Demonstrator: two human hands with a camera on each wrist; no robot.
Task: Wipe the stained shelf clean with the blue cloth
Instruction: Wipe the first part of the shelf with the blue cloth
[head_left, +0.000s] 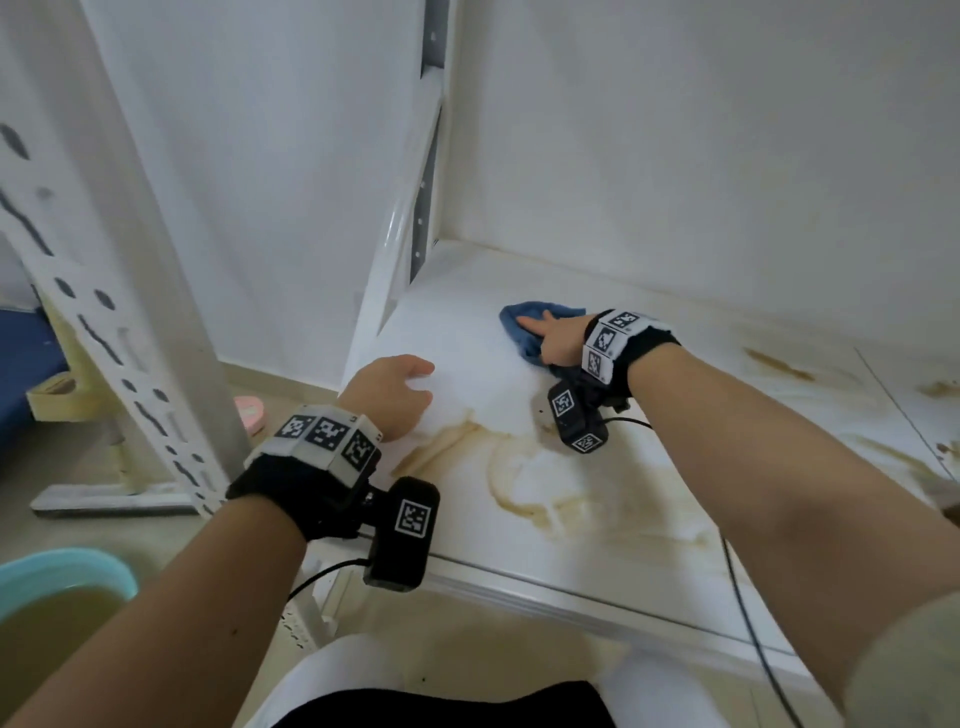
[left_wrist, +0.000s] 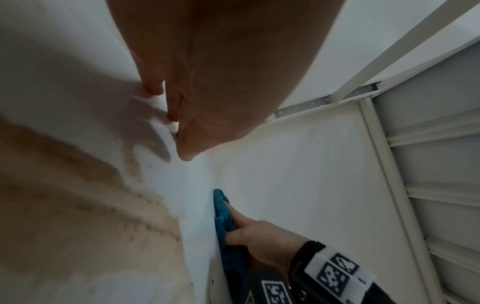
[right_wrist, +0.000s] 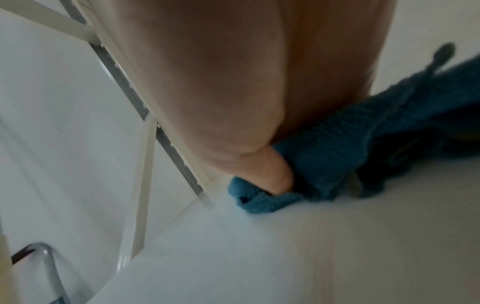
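Head view: 1 blue cloth (head_left: 524, 325) far on shelf (head_left: 597, 519), right hand (head_left: 558, 338) pressing it, fingers extended. Left hand (head_left: 397, 392) loosely curled, resting near left edge. Brown stains near side. 1 teal basin (head_left: 62, 582) left.

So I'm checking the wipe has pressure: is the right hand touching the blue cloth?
Touching. In the head view the right hand lies flat on the blue cloth; the right wrist view shows its thumb pressed into the fabric.

My right hand (head_left: 558, 338) lies flat, fingers straight, arm reaching far out. My left hand (head_left: 397, 392) rests closer in, fingers loosely bent.
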